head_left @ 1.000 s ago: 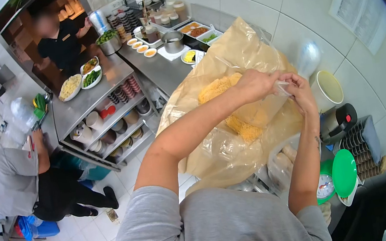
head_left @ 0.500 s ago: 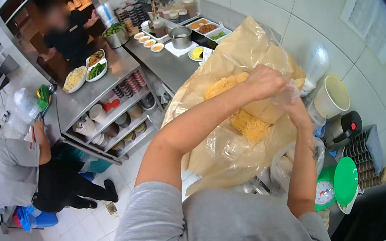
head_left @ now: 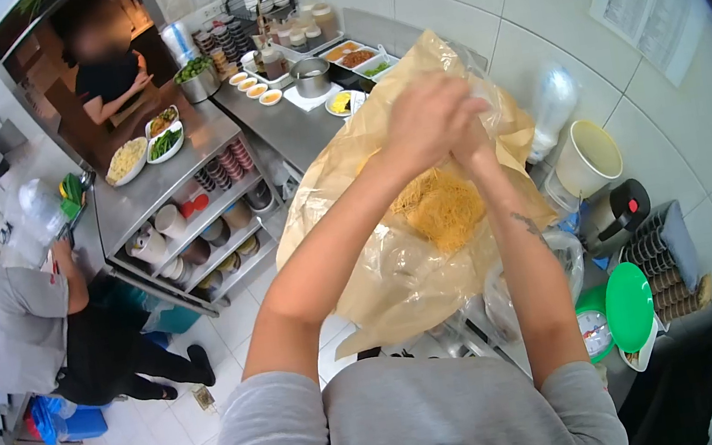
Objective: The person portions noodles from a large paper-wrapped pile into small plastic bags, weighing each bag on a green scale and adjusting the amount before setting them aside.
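Observation:
My left hand [head_left: 424, 120] is closed and slightly blurred, held above a large brown paper wrapping with a clear plastic lining [head_left: 364, 276]. My right hand [head_left: 469, 136] is up against it, fingers curled and partly hidden behind the left. What they grip, if anything, I cannot make out. Below my hands, thin yellow dry noodles [head_left: 442, 214] lie in a tangled heap on the lining. My left forearm covers part of them. Close to my right forearm is a clear plastic bag [head_left: 503, 311] with contents I cannot identify.
On the right stand a green scale [head_left: 595, 329], a thermal jug [head_left: 617, 211] and a white bucket [head_left: 590, 155]. Sauce cups [head_left: 270, 97] and a metal pot [head_left: 311, 77] line the back counter. One co-worker [head_left: 16, 319] stands left; another person [head_left: 114, 84] is behind the counter.
My hands have come together and risen over the noodles. The view has shifted slightly. The person behind the counter has drawn their arms in toward the body.

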The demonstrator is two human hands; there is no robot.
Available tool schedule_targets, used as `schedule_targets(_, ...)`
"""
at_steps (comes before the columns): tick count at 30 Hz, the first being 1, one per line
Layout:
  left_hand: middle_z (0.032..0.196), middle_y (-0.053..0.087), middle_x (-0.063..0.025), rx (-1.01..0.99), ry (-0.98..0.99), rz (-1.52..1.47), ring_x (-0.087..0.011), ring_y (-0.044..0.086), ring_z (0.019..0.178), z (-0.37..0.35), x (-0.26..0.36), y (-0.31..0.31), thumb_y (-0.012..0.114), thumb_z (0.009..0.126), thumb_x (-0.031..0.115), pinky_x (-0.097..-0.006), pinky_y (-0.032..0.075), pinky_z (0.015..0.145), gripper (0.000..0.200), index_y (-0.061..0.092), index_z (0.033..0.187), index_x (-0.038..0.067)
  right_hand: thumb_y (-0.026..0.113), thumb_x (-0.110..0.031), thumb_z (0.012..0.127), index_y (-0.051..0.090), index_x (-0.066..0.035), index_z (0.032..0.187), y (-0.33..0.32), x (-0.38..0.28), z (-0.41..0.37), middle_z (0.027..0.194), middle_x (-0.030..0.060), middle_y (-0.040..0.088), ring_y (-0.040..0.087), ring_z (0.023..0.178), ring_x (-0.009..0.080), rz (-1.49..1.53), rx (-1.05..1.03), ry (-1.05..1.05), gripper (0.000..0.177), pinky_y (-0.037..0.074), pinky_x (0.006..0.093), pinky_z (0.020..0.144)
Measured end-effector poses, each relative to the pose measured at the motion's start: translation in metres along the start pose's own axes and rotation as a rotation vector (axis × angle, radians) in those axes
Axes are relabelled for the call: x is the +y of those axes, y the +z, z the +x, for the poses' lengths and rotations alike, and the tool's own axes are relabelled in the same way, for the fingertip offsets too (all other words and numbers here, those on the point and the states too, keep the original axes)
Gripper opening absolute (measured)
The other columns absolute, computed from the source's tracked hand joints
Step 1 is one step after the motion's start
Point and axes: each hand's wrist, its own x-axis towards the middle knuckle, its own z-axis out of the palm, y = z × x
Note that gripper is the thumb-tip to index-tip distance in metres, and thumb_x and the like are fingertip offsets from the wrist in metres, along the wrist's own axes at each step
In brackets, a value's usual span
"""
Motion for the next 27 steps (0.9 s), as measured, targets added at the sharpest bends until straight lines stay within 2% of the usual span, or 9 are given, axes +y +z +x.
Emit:
schedule_targets(2, 0.08, 0.055, -0.0142, 0.286, -0.05, -0.048, -0.0279, 0.054, 0.082, -0.022, -0.015, -0.014, 0.059, 0.082, 0.023, -0.0369, 0.044, 0.071, 0.024, 0.057, 0.091, 0.001, 0.052, -0.026, 0.084, 0.051, 0.012, 0.105, 0.002, -0.043, -0.006, 0.107, 0.0288, 0.056, 0.054, 0.102, 0.0377, 0.077, 0.149, 0.264, 0.044, 0.041, 0.0401, 0.085)
schedule_targets(5, 0.091, 0.054, -0.0114, 0.422, -0.443, -0.204, -0.0207, 0.053, 0.09, -0.083, -0.018, -0.017, 0.056, 0.084, 0.015, -0.0334, 0.042, 0.074, 0.027, 0.049, 0.106, 0.0, 0.048, -0.026, 0.088, 0.05, 0.013, 0.1, 0.029, -0.078, -0.011, 0.09, 0.018, 0.06, 0.058, 0.081, 0.0254, 0.354, 0.34, 0.27, 0.041, 0.045, 0.036, 0.071)
schedule_targets(8, 0.092, 0.056, -0.0106, 0.536, -0.384, -0.18, -0.0182, 0.053, 0.09, -0.107, -0.002, -0.006, 0.055, 0.086, 0.02, -0.0311, 0.042, 0.077, 0.033, 0.044, 0.109, -0.001, 0.047, -0.024, 0.09, 0.05, 0.014, 0.101, 0.049, -0.126, -0.034, 0.099, 0.025, 0.058, 0.058, 0.087, 0.0299, 0.509, 0.114, 0.273, 0.04, 0.046, 0.0388, 0.077)
schedule_targets(11, 0.093, 0.057, -0.0107, 0.624, -0.641, -0.352, -0.0176, 0.054, 0.09, -0.117, 0.012, -0.036, 0.055, 0.089, 0.023, -0.0296, 0.042, 0.079, 0.033, 0.046, 0.108, -0.002, 0.044, -0.019, 0.092, 0.05, 0.01, 0.106, 0.101, -0.121, -0.051, 0.097, 0.0188, 0.059, 0.059, 0.08, 0.026, 1.075, -0.127, 0.276, 0.032, 0.048, 0.0377, 0.072)
schedule_targets(15, 0.091, 0.059, -0.009, 0.716, -0.671, -0.369, -0.0155, 0.056, 0.081, -0.139, 0.014, -0.071, 0.054, 0.09, 0.028, -0.0281, 0.045, 0.073, 0.032, 0.051, 0.102, -0.002, 0.046, -0.014, 0.09, 0.051, 0.005, 0.103, 0.121, -0.147, -0.071, 0.09, 0.0113, 0.057, 0.058, 0.071, 0.0202, 1.092, -0.269, 0.414, 0.023, 0.05, 0.0346, 0.062)
schedule_targets(19, 0.086, 0.06, -0.006, 0.859, -0.859, -0.943, -0.0112, 0.057, 0.074, -0.145, 0.024, -0.12, 0.05, 0.091, 0.032, -0.0269, 0.048, 0.065, 0.031, 0.054, 0.099, 0.002, 0.055, -0.011, 0.087, 0.053, -0.002, 0.09, 0.138, -0.095, -0.034, 0.077, 0.0056, 0.051, 0.05, 0.061, 0.0141, 1.303, -0.406, 0.637, 0.01, 0.043, 0.0312, 0.049)
schedule_targets(21, 0.086, 0.06, -0.0062, 0.869, -0.816, -0.945, -0.0115, 0.057, 0.074, -0.154, 0.019, -0.145, 0.05, 0.091, 0.033, -0.0278, 0.048, 0.065, 0.033, 0.054, 0.099, 0.001, 0.058, -0.014, 0.085, 0.052, -0.004, 0.084, 0.106, -0.083, -0.02, 0.075, 0.0038, 0.048, 0.047, 0.063, 0.0117, 1.178, -0.131, 0.485, 0.012, 0.04, 0.0283, 0.053)
schedule_targets(23, 0.087, 0.06, -0.0074, 0.896, -0.794, -0.903, -0.0137, 0.057, 0.074, -0.163, 0.012, -0.148, 0.05, 0.091, 0.034, -0.0286, 0.048, 0.067, 0.035, 0.053, 0.1, 0.0, 0.052, -0.013, 0.088, 0.051, -0.001, 0.102, 0.072, -0.118, -0.04, 0.101, 0.0086, 0.054, 0.052, 0.093, 0.0161, 0.83, 0.343, 0.024, 0.018, 0.041, 0.0265, 0.08)
schedule_targets(27, 0.089, 0.059, -0.0109, 0.757, -0.8, -0.367, -0.0193, 0.056, 0.074, -0.159, 0.015, -0.114, 0.052, 0.09, 0.036, -0.0309, 0.045, 0.072, 0.04, 0.05, 0.104, -0.001, 0.05, -0.025, 0.091, 0.045, -0.002, 0.116, 0.056, -0.19, -0.133, 0.11, 0.0074, 0.052, 0.05, 0.099, 0.016, 0.581, -0.017, -0.583, 0.034, 0.039, 0.0298, 0.085)
